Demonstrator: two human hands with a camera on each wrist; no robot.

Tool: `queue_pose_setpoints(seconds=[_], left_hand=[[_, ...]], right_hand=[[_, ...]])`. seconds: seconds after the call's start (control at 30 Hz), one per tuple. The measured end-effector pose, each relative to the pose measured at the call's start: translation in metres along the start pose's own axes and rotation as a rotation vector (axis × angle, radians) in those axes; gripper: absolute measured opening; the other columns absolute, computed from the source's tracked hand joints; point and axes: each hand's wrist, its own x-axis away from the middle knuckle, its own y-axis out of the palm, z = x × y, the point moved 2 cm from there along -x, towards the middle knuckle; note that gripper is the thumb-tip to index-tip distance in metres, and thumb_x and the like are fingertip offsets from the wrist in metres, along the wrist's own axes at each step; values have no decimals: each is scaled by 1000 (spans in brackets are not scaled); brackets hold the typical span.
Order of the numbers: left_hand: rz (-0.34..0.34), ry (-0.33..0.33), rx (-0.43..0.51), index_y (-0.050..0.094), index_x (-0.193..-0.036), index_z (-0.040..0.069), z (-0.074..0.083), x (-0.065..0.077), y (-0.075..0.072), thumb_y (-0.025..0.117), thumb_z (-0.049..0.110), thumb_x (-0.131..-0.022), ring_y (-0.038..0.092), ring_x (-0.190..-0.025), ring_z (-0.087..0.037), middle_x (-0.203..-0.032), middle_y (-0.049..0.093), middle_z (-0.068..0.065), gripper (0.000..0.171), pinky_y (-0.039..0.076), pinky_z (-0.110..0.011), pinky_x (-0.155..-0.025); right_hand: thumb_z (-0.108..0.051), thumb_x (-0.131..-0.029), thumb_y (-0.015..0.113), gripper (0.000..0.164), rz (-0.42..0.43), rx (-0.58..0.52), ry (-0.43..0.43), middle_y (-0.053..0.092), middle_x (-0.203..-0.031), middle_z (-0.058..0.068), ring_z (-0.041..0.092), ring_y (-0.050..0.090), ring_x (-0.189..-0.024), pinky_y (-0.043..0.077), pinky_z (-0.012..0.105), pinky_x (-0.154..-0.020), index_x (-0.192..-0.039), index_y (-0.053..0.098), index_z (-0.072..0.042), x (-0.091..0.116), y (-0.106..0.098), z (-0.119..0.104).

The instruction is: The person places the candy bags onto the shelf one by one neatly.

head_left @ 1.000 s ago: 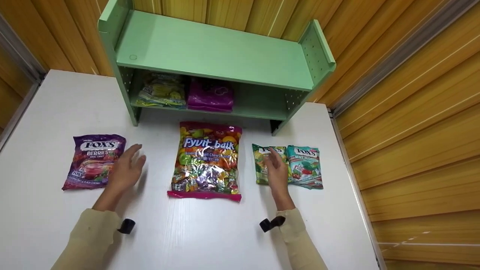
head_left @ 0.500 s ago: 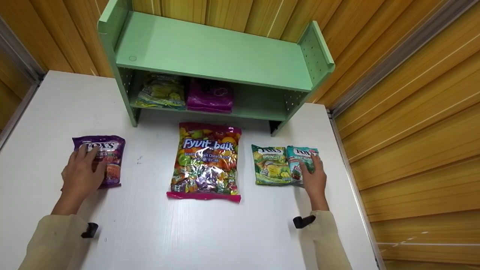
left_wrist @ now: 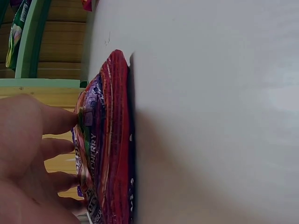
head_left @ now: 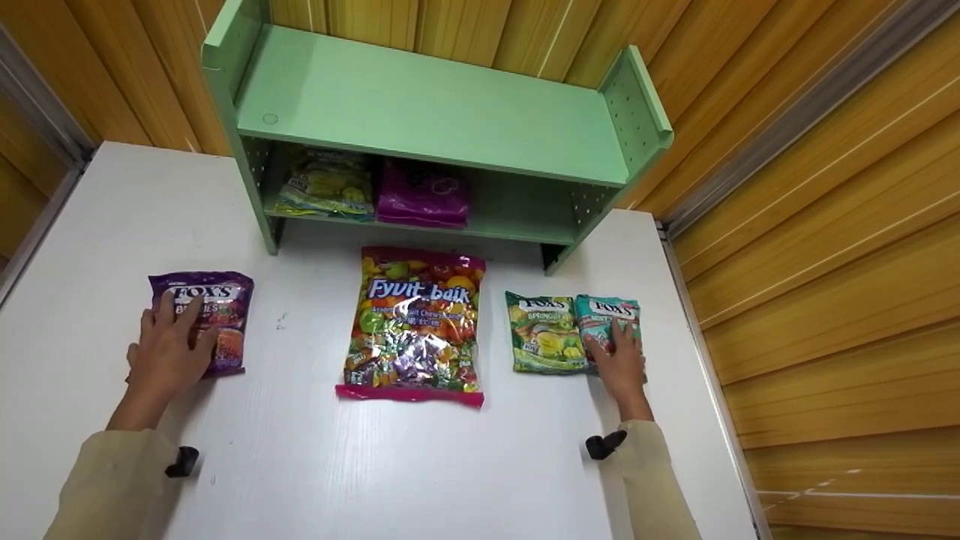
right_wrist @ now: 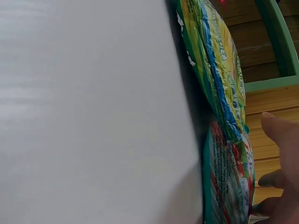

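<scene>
The purple Fox's Berries bag (head_left: pixel 231 331) lies flat on the white table (head_left: pixel 277 469) under your left hand (head_left: pixel 169 352), fingers spread and resting on its face, not gripping. Expect it light, soft and slick, with lumpy candy inside; pinch its sides. Your right hand (head_left: pixel 624 367) lies loosely extended over the smaller teal Fox's mint bag (head_left: pixel 606 313), thumb clear of it; it should handle alike, best taken by its free right edge. The green shelf unit (head_left: pixel 435 105) stands behind. The Fyvit baik bag (head_left: pixel 412 330) lies between your hands; the yellow-green Fox's Springtea bag (head_left: pixel 546 334) touches the mint bag, crowding its left edge.
</scene>
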Motion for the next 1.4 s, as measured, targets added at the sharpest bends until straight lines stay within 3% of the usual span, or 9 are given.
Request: queue_pose_setpoints(seconds=[0.17, 0.37, 0.6, 0.8, 1.1, 1.27, 1.4], left_hand=[[5, 3, 9, 18, -154, 8, 3, 1, 4, 43, 38, -101, -3, -142, -56, -159, -3, -28, 65, 11, -82, -99], [5, 15, 9, 20, -154, 8, 10, 2, 9, 42, 37, -101, -2, -142, -56, -159, -1, -28, 64, 11, -83, -98], [1, 36, -7, 23, -153, 6, 23, 3, 19, 45, 37, -100, 2, -142, -57, -159, 2, -29, 65, 14, -82, -96], [-15, 52, 4, 24, -153, 6, 39, 5, 28, 47, 37, -99, 2, -142, -57, -159, 2, -28, 66, 15, -81, -96], [-5, 62, -9, 25, -152, 6, 57, 6, 41, 52, 36, -97, 3, -143, -55, -159, 4, -27, 69, 18, -78, -97], [3, 63, -23, 25, -152, 7, 61, 6, 48, 53, 36, -96, 4, -143, -54, -160, 4, -27, 69, 20, -76, -97], [12, 71, -21, 26, -152, 7, 64, 6, 51, 54, 35, -96, 4, -143, -54, -160, 5, -26, 69, 19, -77, -98]], right_hand=[[-71, -88, 45, 94, 6, 81, -6, -6, -163, 16, 54, 0, -145, 13, 80, -103, -157, 6, -21, 3, 4, -2], [-66, -89, 50, 92, 20, 93, -17, -4, -163, 18, 53, -1, -145, 13, 82, -101, -157, 9, -19, 7, 9, -9], [-62, -89, 55, 94, 44, 93, -98, 0, -162, 23, 49, -3, -147, 6, 69, -114, -156, 14, -11, 10, 16, -15], [-63, -84, 61, 101, 58, 107, -111, 2, -162, 23, 50, -2, -146, 6, 68, -114, -156, 15, -11, 15, 24, -23], [-56, -86, 64, 94, 103, 103, -144, 8, -161, 25, 51, 3, -146, 7, 67, -115, -155, 19, -10, 21, 36, -35], [-50, -84, 70, 78, 153, -2, -142, 10, -162, 21, 48, 4, -147, 7, 67, -114, -146, 37, -17, 26, 41, -41], [-44, -83, 73, 45, 202, -32, -175, 16, -160, 23, 46, 9, -147, 12, 67, -111, -111, 56, -13, 30, 44, -42]])
